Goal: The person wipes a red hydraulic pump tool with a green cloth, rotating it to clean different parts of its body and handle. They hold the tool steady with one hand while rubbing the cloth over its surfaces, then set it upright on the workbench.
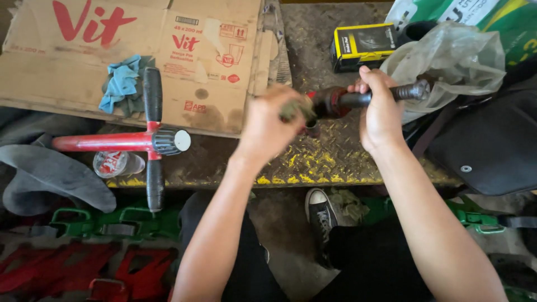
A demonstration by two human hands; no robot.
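Above the yellow-flecked checker plate (335, 159), held level: a dark threaded shaft (386, 95) with a red-and-black hub (330, 102) at its left end. Long axis left to right, threaded tip toward the crumpled plastic bag (453, 59), hub end toward the left hand (268, 126).

Right hand (379, 114) wrapped closed round the shaft's middle, thumb on top, knuckles toward the camera. Left hand closed on a greenish rag (295, 109), blurred, pressed at the hub; whether rag touches metal or sits just beside it, cannot tell. Nearer the hub: the left. Nearer the thread: the right.

Close behind the shaft: a yellow-and-black carton (361, 45). Just right of the tip: the bag and a black pouch (492, 140). Tight on that side. Open room in front, toward the plate's near edge, and leftward across to flattened cardboard (168, 67). Well apart on the left: a red T-handled tool (140, 141) with black grips, a blue cloth (120, 84), a small cup (114, 164). Below the edge, a black sneaker (321, 215).
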